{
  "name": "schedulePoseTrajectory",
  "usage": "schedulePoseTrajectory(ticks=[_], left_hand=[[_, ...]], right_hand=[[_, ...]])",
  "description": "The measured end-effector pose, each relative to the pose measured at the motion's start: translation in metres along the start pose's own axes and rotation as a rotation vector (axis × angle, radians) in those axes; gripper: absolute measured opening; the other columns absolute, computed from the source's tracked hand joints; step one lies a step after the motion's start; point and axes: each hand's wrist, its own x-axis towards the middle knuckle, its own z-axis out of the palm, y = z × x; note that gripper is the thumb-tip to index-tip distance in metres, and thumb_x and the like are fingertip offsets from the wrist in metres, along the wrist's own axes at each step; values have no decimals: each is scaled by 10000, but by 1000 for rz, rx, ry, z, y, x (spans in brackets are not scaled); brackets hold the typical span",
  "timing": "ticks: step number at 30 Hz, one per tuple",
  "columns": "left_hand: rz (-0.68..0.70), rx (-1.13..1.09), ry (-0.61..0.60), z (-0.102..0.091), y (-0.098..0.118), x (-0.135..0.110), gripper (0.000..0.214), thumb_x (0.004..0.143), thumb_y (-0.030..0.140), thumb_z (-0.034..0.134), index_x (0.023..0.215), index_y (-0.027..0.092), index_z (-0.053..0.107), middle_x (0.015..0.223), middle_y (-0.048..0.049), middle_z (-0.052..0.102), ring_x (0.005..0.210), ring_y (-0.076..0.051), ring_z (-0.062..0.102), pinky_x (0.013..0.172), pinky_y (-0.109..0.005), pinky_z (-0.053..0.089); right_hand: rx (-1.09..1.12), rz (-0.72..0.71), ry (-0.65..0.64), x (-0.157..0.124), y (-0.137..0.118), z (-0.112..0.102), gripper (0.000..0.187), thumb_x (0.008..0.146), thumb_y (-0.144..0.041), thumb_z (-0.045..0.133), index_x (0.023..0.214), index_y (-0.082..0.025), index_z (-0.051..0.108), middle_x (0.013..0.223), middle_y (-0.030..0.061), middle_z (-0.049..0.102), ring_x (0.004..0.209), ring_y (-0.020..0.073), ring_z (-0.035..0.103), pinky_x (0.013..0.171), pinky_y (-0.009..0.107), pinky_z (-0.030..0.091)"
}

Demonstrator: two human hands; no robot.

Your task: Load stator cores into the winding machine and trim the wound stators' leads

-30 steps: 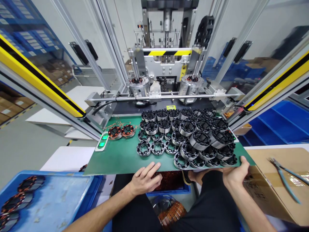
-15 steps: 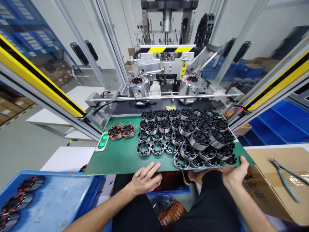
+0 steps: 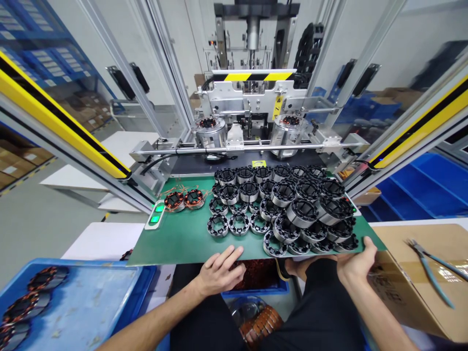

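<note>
My left hand (image 3: 222,271) rests at the front edge of the green table (image 3: 171,243), fingers stretched loosely over it and holding nothing. My right hand (image 3: 356,263) grips the table's front right edge, thumb on top; its fingers pass underneath and are partly hidden. Between and beyond the hands, several stator cores (image 3: 287,228) with black insulators stand in rows, stacked towards the right. None of them is in a hand. Two stators wound with copper wire (image 3: 193,198) sit at the table's left, loose wire ends trailing.
Behind the table stands a winding machine with two metal cylinders (image 3: 211,134) holding stators. A blue tray (image 3: 84,302) with wound stators is at left. Cutting pliers (image 3: 426,265) lie on a cardboard box (image 3: 398,243) at right. Green-lit buttons (image 3: 155,214) mark the left side.
The machine's right-hand arm has swung down from its slanted position to nearly level. Both my hands and the stators on the table stay where they were.
</note>
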Motion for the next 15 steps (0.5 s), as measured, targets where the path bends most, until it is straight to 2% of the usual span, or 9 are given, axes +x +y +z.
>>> schedulePoseTrajectory(ticks=[5,8,12,15], left_hand=[[-2,9,7,-1,0,2,359,817,476,1095,1052,405,833,1682,45,853,1886,-229,483,1542,-406,303],[-1,7,-2,-2,0,2,361,816,475,1095,1047,399,829,1700,42,844,1896,-226,468,1552,-401,285],[-13,-6,7,-1,1,2,293,856,433,1050,1054,397,839,1721,40,829,1897,-205,467,1564,-383,264],[-12,-6,4,-2,1,2,317,837,445,1064,1050,397,834,1719,41,831,1905,-210,454,1564,-385,269]], right_hand=[[-4,-22,-15,4,1,-3,292,881,-442,742,1107,-269,805,1184,38,911,1193,248,898,860,322,815],[-14,16,-25,6,0,-4,286,893,-427,726,1107,-261,817,1212,47,912,1189,236,896,814,280,795],[-8,7,-11,5,-1,-3,286,910,-431,721,1116,-254,813,1236,61,906,1152,258,900,845,360,825],[15,1,-8,2,-1,0,278,912,-414,706,1121,-264,812,1233,49,909,1161,255,896,860,372,832]])
